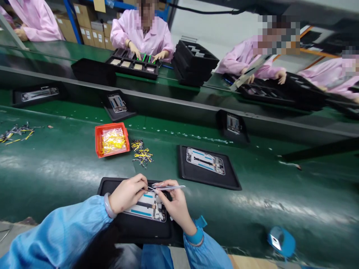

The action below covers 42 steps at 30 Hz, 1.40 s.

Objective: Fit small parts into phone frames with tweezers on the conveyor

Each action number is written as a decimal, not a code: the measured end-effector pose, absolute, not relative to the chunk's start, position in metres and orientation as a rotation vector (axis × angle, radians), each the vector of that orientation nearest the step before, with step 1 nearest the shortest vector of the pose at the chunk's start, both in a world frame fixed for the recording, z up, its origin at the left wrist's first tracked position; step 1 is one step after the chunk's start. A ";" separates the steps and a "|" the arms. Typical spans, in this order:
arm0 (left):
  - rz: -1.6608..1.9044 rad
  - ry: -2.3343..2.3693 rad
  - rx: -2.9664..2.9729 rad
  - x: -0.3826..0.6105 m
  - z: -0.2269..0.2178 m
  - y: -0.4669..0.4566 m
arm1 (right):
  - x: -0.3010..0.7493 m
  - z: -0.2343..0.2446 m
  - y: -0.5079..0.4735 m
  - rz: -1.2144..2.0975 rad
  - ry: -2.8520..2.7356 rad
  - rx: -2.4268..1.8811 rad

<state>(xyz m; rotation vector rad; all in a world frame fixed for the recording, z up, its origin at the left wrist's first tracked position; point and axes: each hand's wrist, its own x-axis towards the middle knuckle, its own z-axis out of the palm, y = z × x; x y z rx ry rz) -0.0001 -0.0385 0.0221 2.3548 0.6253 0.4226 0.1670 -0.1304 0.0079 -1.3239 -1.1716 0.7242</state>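
Note:
A phone frame (146,207) lies in a black tray (146,229) at the near edge of the green bench. My left hand (127,194) rests on the frame's upper left, fingers curled and pinched at its top edge. My right hand (172,203) is closed on metal tweezers (168,187), whose tips point left toward my left fingertips. What the tips hold, if anything, is too small to see. Blue sleeves cover both my arms.
An orange bin (111,139) with a bag of yellow parts and a loose pile of small yellow parts (141,153) lie beyond. A second tray with a phone frame (206,162) sits to the right. More trays ride the conveyor (117,104). People in pink coats work opposite.

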 end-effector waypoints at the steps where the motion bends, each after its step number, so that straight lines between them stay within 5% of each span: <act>1: 0.433 0.624 2.362 0.000 0.021 -0.039 | 0.167 0.009 -0.130 0.718 -1.180 -1.320; 21: 0.449 0.525 2.361 -0.009 0.021 -0.036 | 0.172 0.019 -0.133 0.746 -1.408 -1.325; 30: 0.549 0.116 2.876 -0.022 0.025 -0.033 | 0.171 0.023 -0.131 0.759 -1.402 -1.351; 42: 0.477 0.123 2.998 -0.021 0.027 -0.038 | 0.172 0.018 -0.133 0.768 -1.399 -1.342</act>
